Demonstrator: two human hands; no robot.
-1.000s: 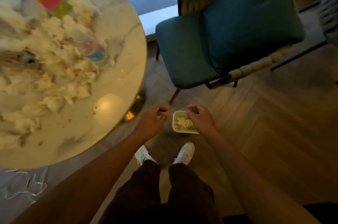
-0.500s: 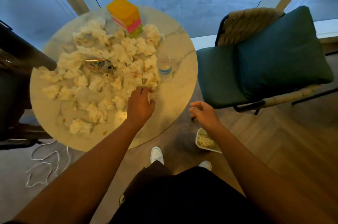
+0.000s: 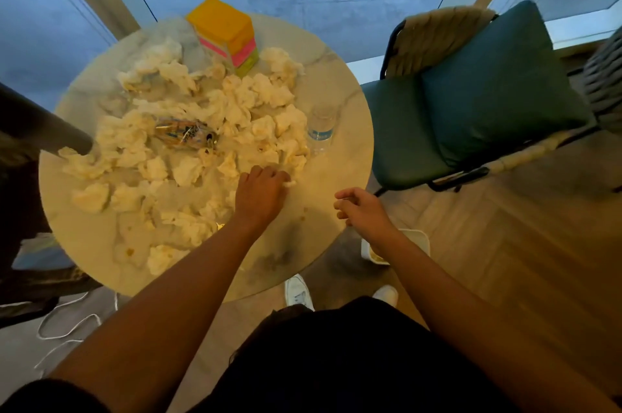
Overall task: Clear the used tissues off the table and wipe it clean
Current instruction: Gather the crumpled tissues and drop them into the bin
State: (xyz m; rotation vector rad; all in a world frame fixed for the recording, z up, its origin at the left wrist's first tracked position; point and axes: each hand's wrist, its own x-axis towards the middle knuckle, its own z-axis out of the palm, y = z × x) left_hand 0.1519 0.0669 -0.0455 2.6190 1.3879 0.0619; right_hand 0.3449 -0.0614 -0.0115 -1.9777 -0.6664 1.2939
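Several crumpled used tissues (image 3: 235, 102) cover most of the round marble table (image 3: 303, 244). My left hand (image 3: 261, 192) lies at the near right edge of the pile, its fingers curled round one crumpled tissue (image 3: 290, 181). My right hand (image 3: 363, 210) hovers over the table's right rim with loosely curled fingers and holds nothing. A small white bin (image 3: 422, 239) with tissues inside stands on the floor under my right forearm, which partly hides it.
A clear water bottle (image 3: 321, 129) stands upright at the pile's right. A yellow and pink tissue box (image 3: 225, 28) sits at the far side, a shiny wrapper (image 3: 183, 133) in the middle. A teal chair (image 3: 471, 102) stands right, dark furniture (image 3: 33, 129) left, white cable (image 3: 67, 328) on the floor.
Both hands rose from the bin on the floor to the table. My left hand reached further right into the pile's edge and closed on a tissue; my right hand moved over the rim.
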